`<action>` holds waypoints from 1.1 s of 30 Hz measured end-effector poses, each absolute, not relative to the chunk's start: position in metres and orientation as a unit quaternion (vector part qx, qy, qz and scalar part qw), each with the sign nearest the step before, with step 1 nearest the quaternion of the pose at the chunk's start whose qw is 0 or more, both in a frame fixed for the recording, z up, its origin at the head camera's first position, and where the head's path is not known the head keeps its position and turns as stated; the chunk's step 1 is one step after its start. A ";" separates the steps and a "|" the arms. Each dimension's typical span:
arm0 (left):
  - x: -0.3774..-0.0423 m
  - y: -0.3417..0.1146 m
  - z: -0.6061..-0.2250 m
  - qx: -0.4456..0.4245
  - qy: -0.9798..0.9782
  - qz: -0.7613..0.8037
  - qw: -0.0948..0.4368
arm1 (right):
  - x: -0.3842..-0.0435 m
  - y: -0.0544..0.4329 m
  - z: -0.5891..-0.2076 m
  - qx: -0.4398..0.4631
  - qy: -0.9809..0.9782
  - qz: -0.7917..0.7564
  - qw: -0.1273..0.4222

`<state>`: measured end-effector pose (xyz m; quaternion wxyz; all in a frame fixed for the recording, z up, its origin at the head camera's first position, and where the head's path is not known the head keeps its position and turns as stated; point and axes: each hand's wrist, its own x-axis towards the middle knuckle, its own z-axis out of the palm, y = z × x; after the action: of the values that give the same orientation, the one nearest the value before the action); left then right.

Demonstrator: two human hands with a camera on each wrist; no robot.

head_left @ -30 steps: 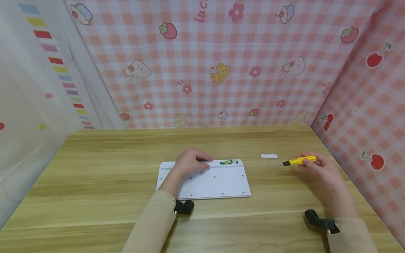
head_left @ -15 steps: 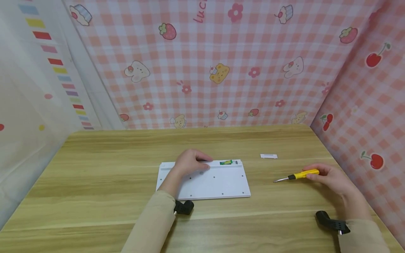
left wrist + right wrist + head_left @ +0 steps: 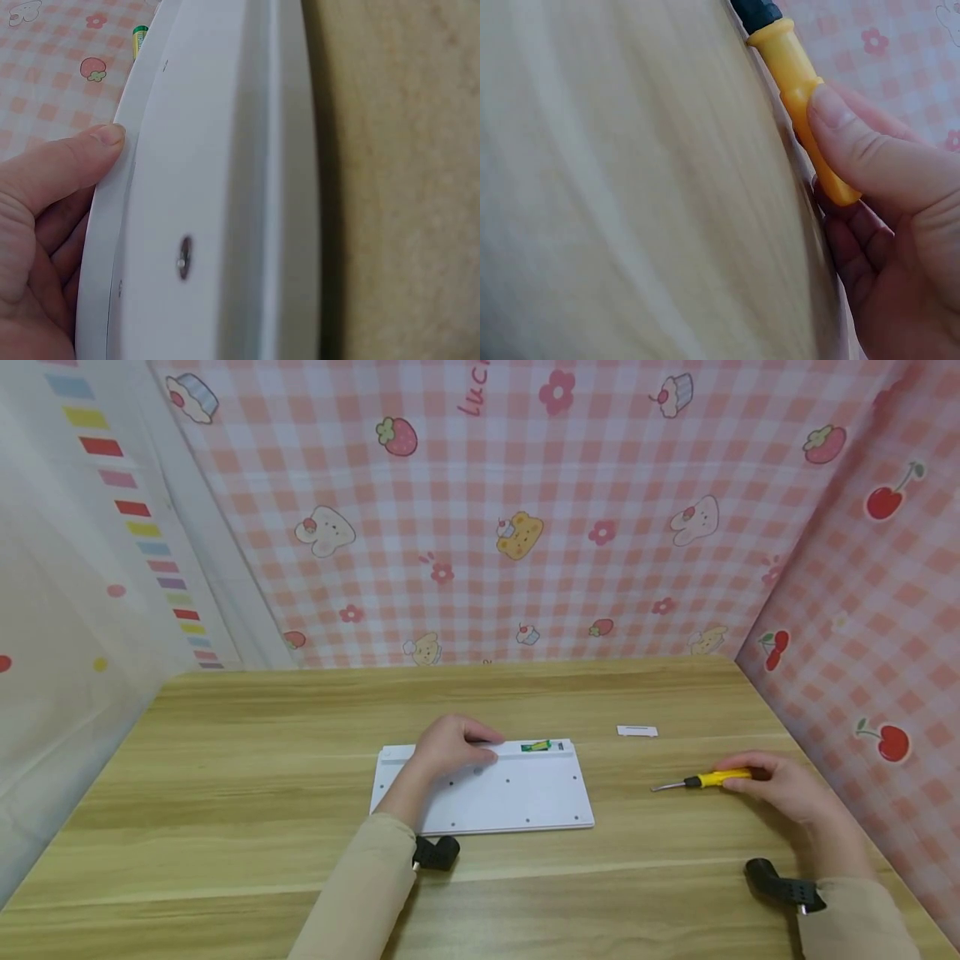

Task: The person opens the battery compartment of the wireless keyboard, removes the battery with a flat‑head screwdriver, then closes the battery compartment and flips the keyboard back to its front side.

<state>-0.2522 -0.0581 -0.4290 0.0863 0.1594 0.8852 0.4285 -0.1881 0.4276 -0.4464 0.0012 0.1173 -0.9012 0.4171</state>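
A white keyboard (image 3: 517, 797) lies face down on the table, screws dotted over its back. Its battery slot stands uncovered near the far right corner, with a green and yellow battery (image 3: 536, 746) in it. My left hand (image 3: 452, 746) grips the keyboard's far edge; in the left wrist view the thumb (image 3: 82, 161) lies on the edge strip and the fingers curl behind it. Off to the right, my right hand (image 3: 780, 785) holds a screwdriver (image 3: 726, 777) by its yellow handle, pinched between thumb and fingers. The metal shaft points left, low over the table.
A small white battery cover (image 3: 637, 731) rests on the wooden table (image 3: 247, 793), beyond the keyboard to the right. Checked pink cloth (image 3: 465, 593) hangs along the back and right side. A pale curtain (image 3: 82, 568) covers the left.
My right hand has come nearer and lower with the screwdriver, then shifted slightly along its handle. The left hand and keyboard keep their place.
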 end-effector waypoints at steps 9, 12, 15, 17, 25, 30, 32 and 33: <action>-0.252 -0.057 -0.429 0.164 0.886 0.426 0.081 | -0.188 0.426 -0.448 0.129 -0.899 0.418 0.011; -0.252 -0.058 -0.429 0.166 0.885 0.427 0.081 | -0.187 0.426 -0.450 0.144 -0.895 0.421 0.019; -0.252 -0.058 -0.429 0.169 0.884 0.429 0.081 | -0.187 0.426 -0.451 0.157 -0.891 0.425 0.023; -0.252 -0.059 -0.429 0.170 0.883 0.430 0.081 | -0.187 0.426 -0.451 0.161 -0.888 0.429 0.026; -0.251 -0.059 -0.428 0.169 0.883 0.430 0.084 | -0.186 0.424 -0.452 0.157 -0.885 0.437 0.036; -0.251 -0.059 -0.429 0.166 0.883 0.431 0.083 | -0.185 0.425 -0.447 0.139 -0.873 0.466 0.014; -0.251 -0.058 -0.429 0.166 0.883 0.430 0.083 | -0.184 0.424 -0.441 0.123 -0.879 0.461 0.004; -0.251 -0.058 -0.429 0.166 0.884 0.430 0.082 | -0.183 0.422 -0.436 0.109 -0.886 0.450 0.001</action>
<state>-0.2512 -0.0583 -0.4292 0.0825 0.1658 0.8837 0.4298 -0.1834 0.4216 -0.4364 0.0007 0.1092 -0.8864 0.4498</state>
